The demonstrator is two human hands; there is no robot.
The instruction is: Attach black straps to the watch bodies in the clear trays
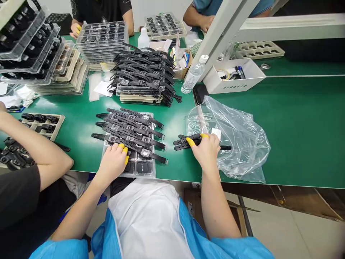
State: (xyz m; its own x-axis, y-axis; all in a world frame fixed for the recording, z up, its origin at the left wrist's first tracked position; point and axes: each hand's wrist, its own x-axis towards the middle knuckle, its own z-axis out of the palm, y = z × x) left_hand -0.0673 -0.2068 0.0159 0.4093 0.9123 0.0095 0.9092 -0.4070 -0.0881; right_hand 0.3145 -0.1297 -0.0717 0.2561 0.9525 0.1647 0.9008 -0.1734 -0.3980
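Observation:
A clear plastic tray (152, 172) on the green table holds square black watch heads in its lower compartments. Rows of black smartwatches (130, 128) with straps stretched out lie across its upper part. My left hand (113, 161), with yellow finger cots, is curled at the tray's lower left; its fingertips are partly hidden, so what they grip is unclear. To the right, my right hand (208, 149), also in yellow finger cots, pinches black watch straps (183, 143) lying at the mouth of a clear plastic bag (242, 144). One dark strap end shows at the bag, beyond the hand.
Behind the tray stands a pile of strapped watches (142, 72) on stacked trays. Tall tray stacks (102, 43) fill the back left. A clear bottle (194, 74) and a white box (234, 77) stand near a slanted white post (215, 43). A co-worker's arm (40, 140) reaches in from the left.

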